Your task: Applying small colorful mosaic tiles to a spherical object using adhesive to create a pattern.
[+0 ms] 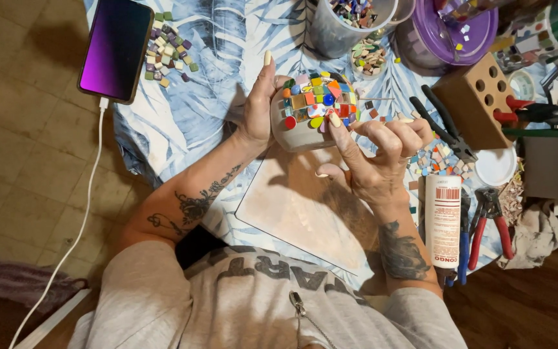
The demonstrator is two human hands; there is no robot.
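While left hand (pixel 258 106) cups mosaic pot (pixel 308 113) | right hand (pixel 372 152) fingertip presses tile (pixel 334 120)

Warm indoor light falls from above and slightly far of me, bright on the surface (pixel 227 58) and dimmer on the floor (pixel 27 161) at left. My hands throw soft shadows onto the pale board (pixel 292 207) near me. The phone (pixel 115 48) screen glows purple with faint glare. Focus is sharp centrally; edges curve slightly and darken.
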